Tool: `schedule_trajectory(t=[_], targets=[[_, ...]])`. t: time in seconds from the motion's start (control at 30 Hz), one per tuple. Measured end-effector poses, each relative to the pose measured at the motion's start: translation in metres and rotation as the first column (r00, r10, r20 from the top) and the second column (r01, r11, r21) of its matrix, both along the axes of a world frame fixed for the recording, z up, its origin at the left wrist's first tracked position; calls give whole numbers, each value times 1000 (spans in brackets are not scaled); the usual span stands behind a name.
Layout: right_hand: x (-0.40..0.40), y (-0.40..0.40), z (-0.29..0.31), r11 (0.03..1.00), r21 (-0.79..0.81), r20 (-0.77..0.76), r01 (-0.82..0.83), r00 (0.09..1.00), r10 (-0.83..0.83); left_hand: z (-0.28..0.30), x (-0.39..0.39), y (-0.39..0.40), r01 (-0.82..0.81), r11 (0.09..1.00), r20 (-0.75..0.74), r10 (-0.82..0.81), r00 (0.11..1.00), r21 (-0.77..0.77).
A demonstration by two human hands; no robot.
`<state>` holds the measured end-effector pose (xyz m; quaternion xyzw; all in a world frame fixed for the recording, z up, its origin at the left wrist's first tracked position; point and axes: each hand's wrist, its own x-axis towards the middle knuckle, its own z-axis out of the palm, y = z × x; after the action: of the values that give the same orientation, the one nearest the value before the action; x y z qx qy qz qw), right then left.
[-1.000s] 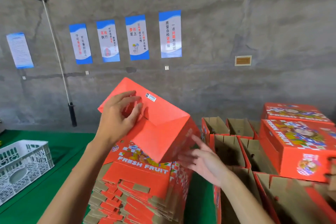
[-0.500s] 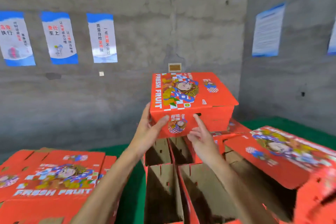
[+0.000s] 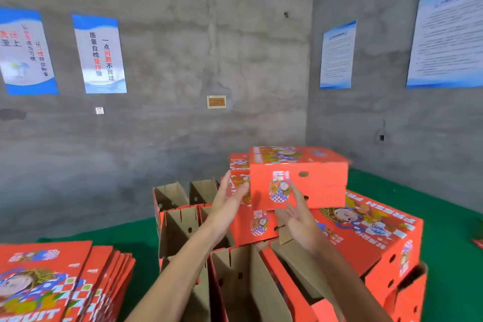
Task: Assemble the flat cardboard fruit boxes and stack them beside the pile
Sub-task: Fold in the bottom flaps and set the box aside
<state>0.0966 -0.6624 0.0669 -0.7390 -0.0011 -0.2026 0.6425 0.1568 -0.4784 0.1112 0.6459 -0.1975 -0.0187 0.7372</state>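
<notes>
Both hands stand open at the near face of a folded-up fruit box atop the heap: the left hand with fingers straight along its left corner, the right hand just below its printed front, palm up, fingers spread and holding nothing; contact is too blurred to call. With neither grip closed, the box appears to be resting on other assembled boxes, itself tilted slightly off their lines. Placing it well likely means nudging with flat palms until the edges sit flush with the box beneath, since a skewed perch could slide. Open, unlidded cartons stand in front, the flat pile lies at lower left, all on green flooring.
</notes>
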Motion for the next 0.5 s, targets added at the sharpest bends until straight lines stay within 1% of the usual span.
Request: schedule_trajectory(t=[0.1, 0.17, 0.27, 0.4, 0.5], targets=[[-2, 12, 0, 999, 2, 33, -52, 998, 52, -3, -6, 17, -51, 996, 70, 46, 997, 68], [3, 30, 0, 996, -6, 48, -89, 995, 89, -5, -7, 36, -124, 984, 132, 107, 985, 127], [15, 72, -1, 985, -44, 47, -169, 984, 171, -11, -9, 80, -249, 939, 245, 191, 951, 236], [29, 147, -17, 953, -72, -16, -295, 956, 294, -36, -15, 163, -469, 817, 365, 347, 864, 334], [32, 212, -39, 919, -59, -79, -389, 920, 384, -64, -28, 238, -584, 707, 375, 456, 807, 398]])
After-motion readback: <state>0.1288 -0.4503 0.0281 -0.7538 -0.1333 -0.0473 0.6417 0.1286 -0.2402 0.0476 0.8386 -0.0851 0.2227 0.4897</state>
